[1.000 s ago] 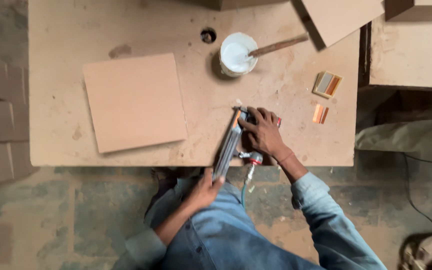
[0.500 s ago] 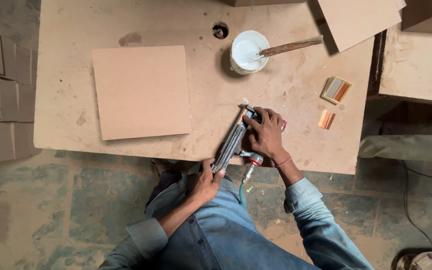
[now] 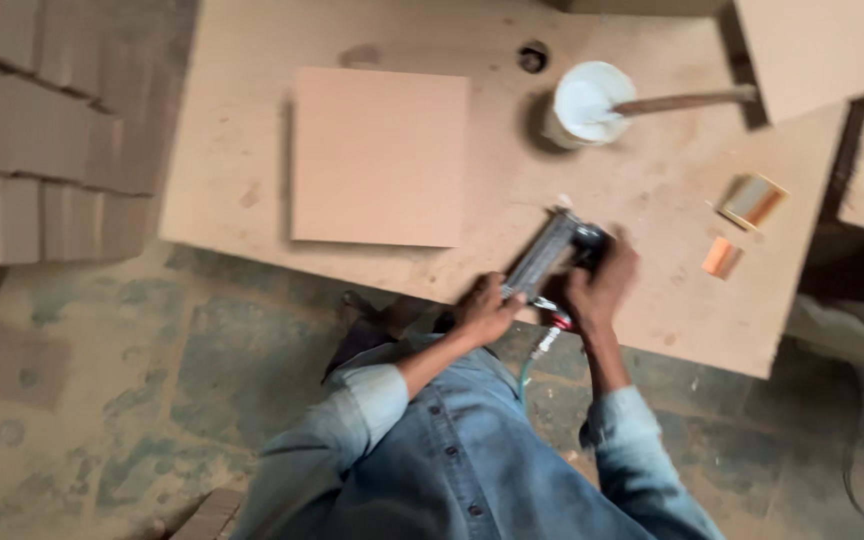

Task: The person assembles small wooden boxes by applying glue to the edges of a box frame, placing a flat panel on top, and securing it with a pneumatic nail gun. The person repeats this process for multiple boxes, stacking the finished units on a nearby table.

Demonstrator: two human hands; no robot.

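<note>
A metal pneumatic nail gun [image 3: 549, 258] lies tilted at the near edge of a low wooden board table [image 3: 252, 190]. My left hand [image 3: 484, 310] grips its lower end, by the magazine. Around its dark upper body, my right hand [image 3: 600, 280] is closed. A hose fitting with a red part [image 3: 550, 335] hangs below the tool. The frame is blurred.
A square tan panel [image 3: 380, 155] lies flat on the table to the left. A white pot with a stick in it [image 3: 586, 103] stands behind the tool. Two small orange and tan blocks [image 3: 742, 215] lie to the right. Stacked boards [image 3: 32, 150] sit at far left.
The view has swung, so the table shifts right and tilts in frame. Both hands stay on the nail gun, and my right hand has slid over its upper body.
</note>
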